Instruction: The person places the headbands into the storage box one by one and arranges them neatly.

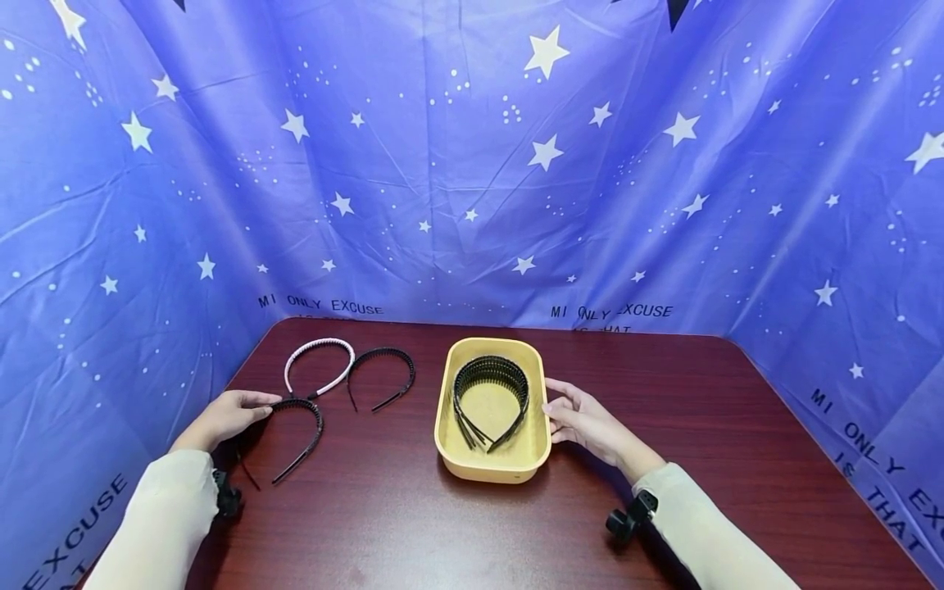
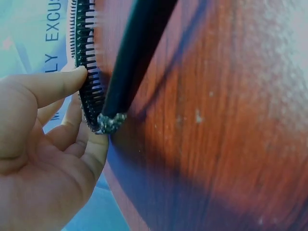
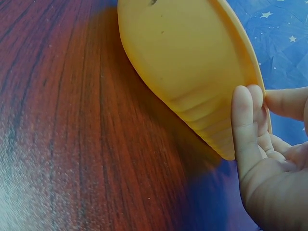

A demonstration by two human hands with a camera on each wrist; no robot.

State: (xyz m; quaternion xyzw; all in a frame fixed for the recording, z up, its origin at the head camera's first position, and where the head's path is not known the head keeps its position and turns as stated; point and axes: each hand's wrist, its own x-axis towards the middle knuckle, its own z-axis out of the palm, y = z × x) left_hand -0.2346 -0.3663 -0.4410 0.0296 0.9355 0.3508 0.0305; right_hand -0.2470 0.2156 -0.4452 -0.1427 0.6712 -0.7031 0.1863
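My left hand (image 1: 227,416) pinches a black toothed headband (image 1: 319,424) at the left of the table. In the left wrist view, thumb and fingers grip its comb-like band (image 2: 89,86) beside a glittery joint (image 2: 111,123), where a smooth dark arm begins. My right hand (image 1: 587,423) holds the right side of a yellow rectangular container (image 1: 492,473), thumb at the rim and fingers along the outer wall in the right wrist view. Several black headbands (image 1: 492,365) lie nested together inside the container.
Behind the held headband lie a white headband (image 1: 324,342) and another black headband (image 1: 412,378), side by side on the dark red wooden table (image 1: 354,533). A blue star-printed curtain (image 1: 457,164) surrounds the back and sides.
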